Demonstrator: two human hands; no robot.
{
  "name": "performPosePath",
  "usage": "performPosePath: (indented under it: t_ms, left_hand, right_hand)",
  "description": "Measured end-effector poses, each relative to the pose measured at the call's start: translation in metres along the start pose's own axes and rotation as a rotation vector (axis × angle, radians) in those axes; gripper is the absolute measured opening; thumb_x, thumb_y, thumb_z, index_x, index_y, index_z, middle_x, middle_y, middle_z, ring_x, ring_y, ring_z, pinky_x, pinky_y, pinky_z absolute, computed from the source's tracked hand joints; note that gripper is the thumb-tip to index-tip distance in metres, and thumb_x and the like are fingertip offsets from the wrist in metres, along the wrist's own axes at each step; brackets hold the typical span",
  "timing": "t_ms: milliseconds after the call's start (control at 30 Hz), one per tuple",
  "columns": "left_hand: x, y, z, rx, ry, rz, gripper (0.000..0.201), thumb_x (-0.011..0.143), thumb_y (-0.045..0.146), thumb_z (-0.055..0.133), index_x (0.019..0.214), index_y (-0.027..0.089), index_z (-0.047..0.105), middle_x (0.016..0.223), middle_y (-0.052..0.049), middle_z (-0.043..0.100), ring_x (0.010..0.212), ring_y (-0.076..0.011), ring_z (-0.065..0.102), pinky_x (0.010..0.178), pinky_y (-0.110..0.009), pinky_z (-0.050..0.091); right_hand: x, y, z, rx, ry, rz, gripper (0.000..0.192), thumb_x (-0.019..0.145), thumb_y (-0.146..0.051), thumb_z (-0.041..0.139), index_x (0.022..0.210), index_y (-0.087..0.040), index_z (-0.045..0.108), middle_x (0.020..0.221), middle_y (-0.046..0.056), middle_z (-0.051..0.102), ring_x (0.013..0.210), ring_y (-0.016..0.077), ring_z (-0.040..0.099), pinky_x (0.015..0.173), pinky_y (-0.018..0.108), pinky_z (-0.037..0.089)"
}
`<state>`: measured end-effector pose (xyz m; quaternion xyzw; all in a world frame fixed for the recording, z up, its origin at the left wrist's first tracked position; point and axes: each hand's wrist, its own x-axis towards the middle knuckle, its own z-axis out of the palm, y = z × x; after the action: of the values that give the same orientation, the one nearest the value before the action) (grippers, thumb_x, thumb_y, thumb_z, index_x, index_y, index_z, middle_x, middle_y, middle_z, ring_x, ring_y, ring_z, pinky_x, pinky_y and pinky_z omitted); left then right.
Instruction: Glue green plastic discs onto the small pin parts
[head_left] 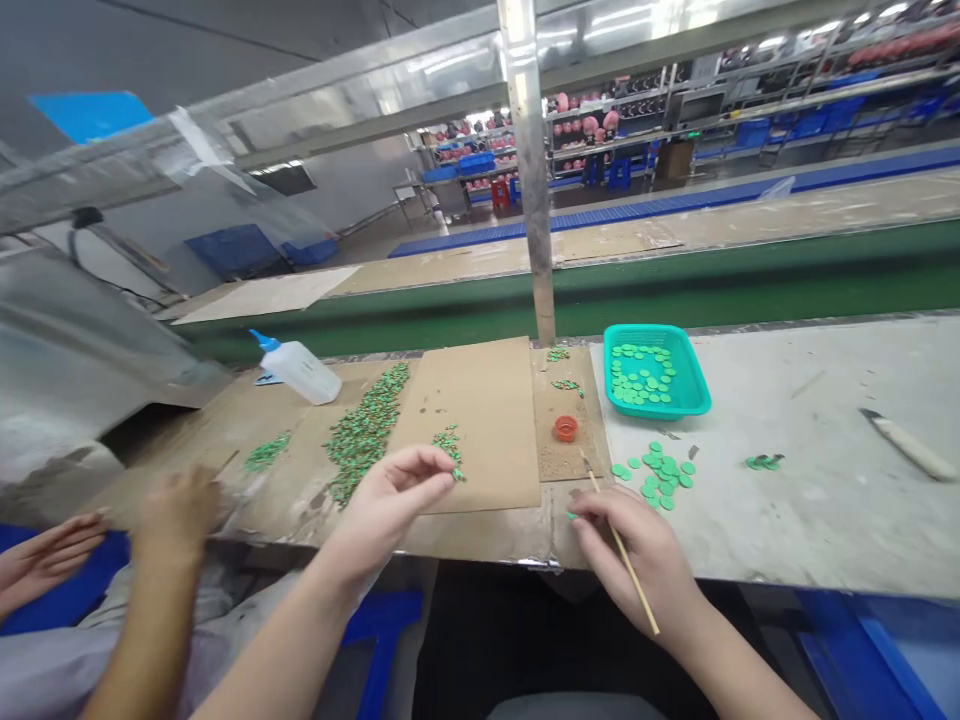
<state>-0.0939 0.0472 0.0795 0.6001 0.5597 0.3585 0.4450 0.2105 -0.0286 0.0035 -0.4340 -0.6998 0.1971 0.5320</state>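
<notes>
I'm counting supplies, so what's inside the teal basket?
Flat green discs lie in the teal basket, some apart, some bunched close. Whatever lies directly under them is covered and can't be seen.

- Table (817, 450) is reaching past left grip (382, 500) and right grip (649, 550)
- Cardboard sheet (484, 400) is lying beyond left grip
- Teal basket (657, 411) and green discs (669, 466) are resting beyond right grip

You stand in a factory workshop.
You share a long surface (795, 500) with a co-worker (176, 515), facing a blue conveyor-like strip (592, 218) and metal racks (780, 108) with pink goods (590, 126).
</notes>
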Motion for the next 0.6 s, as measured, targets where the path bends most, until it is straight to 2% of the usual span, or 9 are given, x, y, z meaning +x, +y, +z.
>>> performPosePath:
  t_ms: [100,200,267,333,467,600]
  left_hand:
    - [-0.035,0.004,0.066,-0.243,-0.172,-0.071,0.057,0.08,0.072,0.092,0.095,0.02,0.075,0.078,-0.003,0.064,0.068,-0.0134,0.054,0.064,-0.025,0.048]
    - [-0.056,0.011,0.107,-0.684,-0.377,-0.233,0.041,0.084,0.052,0.099,0.09,0.018,0.077,0.076,-0.001,0.056,0.067,-0.0095,0.045,0.065,-0.021,0.044]
    - [-0.062,0.015,0.121,-0.841,-0.434,-0.293,0.031,0.088,0.043,0.098,0.091,0.018,0.079,0.08,-0.002,0.056,0.069,-0.0088,0.041,0.066,-0.019,0.044]
    - [-0.064,0.018,0.128,-0.902,-0.447,-0.327,0.028,0.089,0.04,0.097,0.093,0.018,0.081,0.084,-0.003,0.056,0.07,-0.0088,0.038,0.066,-0.019,0.044]
    - [-0.064,0.023,0.138,-0.942,-0.433,-0.38,0.027,0.091,0.04,0.096,0.098,0.017,0.083,0.09,-0.003,0.054,0.072,-0.0088,0.034,0.066,-0.019,0.045]
    - [-0.066,0.023,0.148,-0.948,-0.408,-0.425,0.032,0.089,0.043,0.097,0.101,0.018,0.08,0.091,-0.002,0.053,0.073,-0.0093,0.038,0.067,-0.019,0.048]
  right_hand:
    - [0.009,-0.025,-0.005,0.166,-0.033,0.041,0.017,0.104,-0.014,0.069,0.116,-0.024,0.077,0.095,0.003,0.079,0.081,0.0184,0.073,0.077,0.031,0.063]
    - [0.012,-0.039,-0.011,0.299,-0.015,0.076,0.022,0.103,-0.015,0.071,0.118,-0.027,0.082,0.091,0.002,0.074,0.08,0.0162,0.071,0.072,0.027,0.061]
    - [0.011,-0.04,-0.016,0.339,0.011,0.115,0.023,0.102,-0.014,0.073,0.116,-0.029,0.085,0.087,0.0,0.07,0.078,0.015,0.069,0.068,0.025,0.058]
    - [0.007,-0.039,-0.02,0.357,0.023,0.152,0.025,0.101,-0.013,0.074,0.114,-0.03,0.087,0.085,0.0,0.069,0.077,0.0145,0.067,0.068,0.024,0.057]
    - [0.002,-0.035,-0.026,0.411,0.016,0.203,0.027,0.098,-0.012,0.076,0.113,-0.03,0.088,0.087,0.0,0.071,0.079,0.0144,0.067,0.071,0.025,0.059]
    - [0.001,-0.035,-0.028,0.44,-0.011,0.25,0.019,0.098,-0.014,0.075,0.108,-0.027,0.086,0.09,0.0,0.072,0.08,0.0144,0.069,0.074,0.026,0.059]
